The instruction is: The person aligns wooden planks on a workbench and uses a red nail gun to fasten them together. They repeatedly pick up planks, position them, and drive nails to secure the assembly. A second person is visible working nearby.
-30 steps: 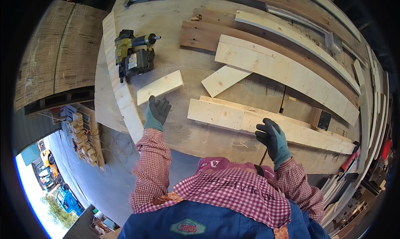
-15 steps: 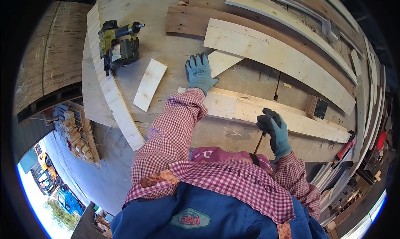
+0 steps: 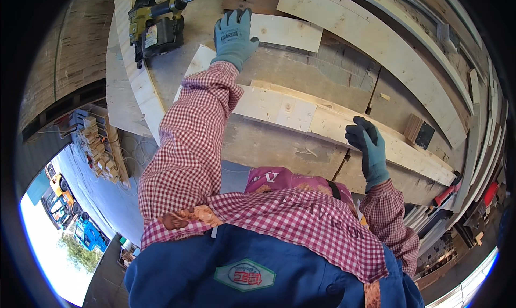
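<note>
My left hand [image 3: 235, 36], in a blue-grey work glove, lies with its fingers stretched out at the left end of a short pale board [image 3: 290, 31]. The glove hides that end. My right hand [image 3: 369, 152], gloved the same way, hovers over a long narrow timber [image 3: 344, 120] with loosely bent fingers and nothing visible in them. Another short board [image 3: 200, 61] is partly covered by my left forearm. An olive and black nail gun [image 3: 156, 28] rests on the table at the upper left, by a long pale board [image 3: 141, 87].
A wide pale board [image 3: 376, 47] and several long planks lie across the far and right sides. A dark-faced wood block [image 3: 419, 131] sits by the timber. A red-handled tool [image 3: 445, 194] is at the right edge. Cut wood pieces [image 3: 105, 152] are stacked at the lower left.
My left hand has moved farther away and slightly left. The short board beside it has turned from slanted to nearly crosswise. My right hand has shifted slightly right. The view has also shifted.
</note>
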A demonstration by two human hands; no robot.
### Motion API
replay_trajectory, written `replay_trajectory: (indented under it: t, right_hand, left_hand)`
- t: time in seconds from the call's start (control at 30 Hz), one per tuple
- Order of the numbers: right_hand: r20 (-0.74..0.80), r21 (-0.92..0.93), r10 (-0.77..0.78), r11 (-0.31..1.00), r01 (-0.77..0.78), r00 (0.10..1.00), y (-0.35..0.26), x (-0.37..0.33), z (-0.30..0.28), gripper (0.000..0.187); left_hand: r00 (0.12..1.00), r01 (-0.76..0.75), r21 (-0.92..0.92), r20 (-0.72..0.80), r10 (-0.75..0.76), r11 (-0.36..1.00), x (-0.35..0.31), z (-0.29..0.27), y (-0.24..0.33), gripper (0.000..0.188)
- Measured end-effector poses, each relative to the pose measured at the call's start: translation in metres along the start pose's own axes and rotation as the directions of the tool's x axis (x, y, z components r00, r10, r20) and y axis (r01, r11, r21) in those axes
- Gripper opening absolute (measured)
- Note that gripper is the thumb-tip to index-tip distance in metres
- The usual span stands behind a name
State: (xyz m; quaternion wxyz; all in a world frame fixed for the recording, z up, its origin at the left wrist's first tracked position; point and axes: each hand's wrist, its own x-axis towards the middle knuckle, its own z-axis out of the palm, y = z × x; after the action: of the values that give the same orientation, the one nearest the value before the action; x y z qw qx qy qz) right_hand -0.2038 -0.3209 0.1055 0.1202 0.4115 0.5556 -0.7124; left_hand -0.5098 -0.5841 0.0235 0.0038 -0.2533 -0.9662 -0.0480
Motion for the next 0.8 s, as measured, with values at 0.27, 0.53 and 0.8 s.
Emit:
replay_trajectory:
  t: [0.27, 0.53, 0.8]
  right_hand:
    - [-0.049, -0.605, -0.533, 0.688, 0.399, 0.844, -0.037, 0.067, -0.041, 0.059]
    - [0.012, -0.996, -0.525, -0.086, -0.039, 0.851, -0.103, 0.142, -0.076, 0.107]
    - [0.169, -0.937, -0.43, -0.349, 0.009, 0.887, -0.121, 0.199, -0.089, 0.13]
  left_hand:
    - [0.996, -0.085, -0.36, -0.047, 0.073, 0.929, -0.116, -0.029, 0.061, 0.069]
    - [0.994, -0.101, -0.447, -0.02, 0.103, 0.889, -0.111, 0.016, 0.157, 0.058]
    - [0.986, -0.077, -0.423, 0.105, 0.133, 0.903, -0.105, 0.036, 0.16, 0.046]
